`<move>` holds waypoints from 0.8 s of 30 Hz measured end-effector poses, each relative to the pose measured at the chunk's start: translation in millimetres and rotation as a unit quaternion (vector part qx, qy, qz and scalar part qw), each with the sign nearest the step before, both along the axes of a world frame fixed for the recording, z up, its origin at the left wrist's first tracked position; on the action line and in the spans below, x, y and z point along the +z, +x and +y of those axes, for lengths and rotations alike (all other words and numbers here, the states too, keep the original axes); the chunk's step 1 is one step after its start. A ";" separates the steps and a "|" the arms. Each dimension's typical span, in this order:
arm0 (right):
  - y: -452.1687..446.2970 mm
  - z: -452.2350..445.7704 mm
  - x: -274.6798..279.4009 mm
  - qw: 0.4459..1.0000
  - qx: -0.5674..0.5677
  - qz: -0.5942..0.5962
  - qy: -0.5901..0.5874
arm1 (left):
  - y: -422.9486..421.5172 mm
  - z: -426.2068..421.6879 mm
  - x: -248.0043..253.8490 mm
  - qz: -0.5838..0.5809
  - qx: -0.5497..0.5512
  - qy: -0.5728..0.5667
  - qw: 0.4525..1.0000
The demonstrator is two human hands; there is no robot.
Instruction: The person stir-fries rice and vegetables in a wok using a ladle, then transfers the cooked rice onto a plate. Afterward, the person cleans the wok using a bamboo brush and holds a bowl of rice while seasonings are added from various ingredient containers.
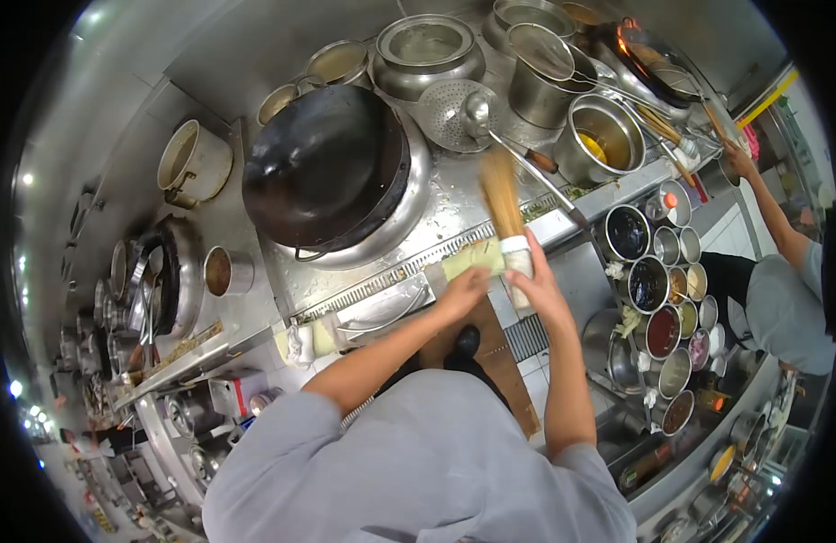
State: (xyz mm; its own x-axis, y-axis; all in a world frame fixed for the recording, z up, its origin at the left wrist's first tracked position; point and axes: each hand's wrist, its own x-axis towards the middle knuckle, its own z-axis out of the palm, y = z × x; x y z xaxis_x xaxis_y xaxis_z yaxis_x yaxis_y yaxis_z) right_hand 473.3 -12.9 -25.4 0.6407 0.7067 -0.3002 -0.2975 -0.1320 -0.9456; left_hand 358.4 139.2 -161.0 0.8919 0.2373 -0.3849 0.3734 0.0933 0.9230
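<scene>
My right hand [543, 288] is closed round the white-wrapped handle of a bamboo wok brush [501, 195]. Its bristles point up, over the front edge of the stove. Just left of it, my left hand [466, 294] is closed at the lower edge of a pale green cloth [473, 260] at the stove rail; the fingers are slightly blurred. Beyond the hands, a ladle [477, 110] rests on a perforated strainer [445, 116], its long handle slanting toward me. A dark wok [323, 167] lies upside down on the burner to the left.
Metal pots [603, 136] stand along the back and right of the stove. Flames [628, 34] rise by a far-right wok. Sauce containers [664, 332] crowd the right side. Another person's arm [769, 204] reaches in there. A second cloth [311, 340] hangs at the front rail.
</scene>
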 end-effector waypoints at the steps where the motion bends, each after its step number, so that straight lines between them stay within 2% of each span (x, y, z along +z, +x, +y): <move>1: 6.7 11.1 -26.1 0.998 -0.011 -0.047 0.026 | -35.7 3.6 5.6 -0.026 -0.026 0.023 0.999; 2: 13.8 22.7 -50.4 0.998 -0.018 -0.051 0.022 | -70.7 6.2 -9.8 -0.051 -0.011 0.043 0.998; 3: 20.9 33.1 -71.4 0.994 -0.001 -0.109 -0.005 | -102.3 15.0 -17.2 -0.018 -0.010 0.026 0.999; 4: 27.0 36.5 -81.2 0.985 0.020 -0.166 -0.033 | -126.6 20.0 -21.0 0.017 -0.007 0.009 1.000; 5: 30.7 38.6 -81.7 0.985 0.020 -0.167 -0.036 | -143.8 18.6 -18.3 0.015 -0.008 0.006 1.000; 8: 28.6 79.6 -85.2 0.982 0.083 -0.149 -0.082 | -180.1 33.8 3.1 0.089 0.081 0.002 0.993; 10: 20.7 100.8 -101.4 0.996 0.045 0.010 -0.072 | -192.7 37.7 11.0 0.042 0.099 0.019 0.994; 11: 14.8 111.2 -107.6 0.996 0.049 0.014 -0.076 | -193.9 40.0 15.4 0.050 0.106 0.042 0.992; 12: 5.6 126.0 -114.8 0.970 0.069 -0.126 -0.196 | -193.6 41.2 19.7 0.053 0.108 0.037 0.992; 13: -5.8 137.2 -121.8 0.910 0.087 -0.262 -0.309 | -193.0 42.8 26.1 0.048 0.126 0.061 0.989; 15: -33.0 145.5 -140.6 0.904 0.086 -0.265 -0.325 | -195.4 47.8 29.7 0.044 0.147 0.106 0.983; 18: -74.8 148.3 -149.2 0.901 0.073 -0.273 -0.330 | -200.2 52.8 33.9 0.048 0.164 0.113 0.979; 20: -59.0 135.9 -156.8 0.901 0.050 -0.280 -0.328 | -207.7 56.0 20.3 0.041 0.147 0.129 0.980; 22: -11.6 119.5 -169.7 0.839 0.006 -0.478 -0.259 | -211.7 57.9 15.3 0.031 0.132 0.152 0.979; 23: 32.3 104.9 -167.9 0.828 -0.060 -0.496 -0.253 | -212.1 56.6 23.6 0.041 0.136 0.160 0.977; 24: 74.1 89.8 -176.8 0.733 -0.166 -0.620 -0.226 | -212.7 56.2 29.2 0.051 0.144 0.170 0.974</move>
State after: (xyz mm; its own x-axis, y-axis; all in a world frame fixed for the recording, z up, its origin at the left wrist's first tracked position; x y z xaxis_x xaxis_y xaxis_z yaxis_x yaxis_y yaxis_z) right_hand 547.3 76.9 -202.2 0.7335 0.4578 0.5023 0.6663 -0.6299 -0.3990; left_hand 145.6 195.5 -131.8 0.7313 0.6009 -0.3227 0.4677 -0.0975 0.8785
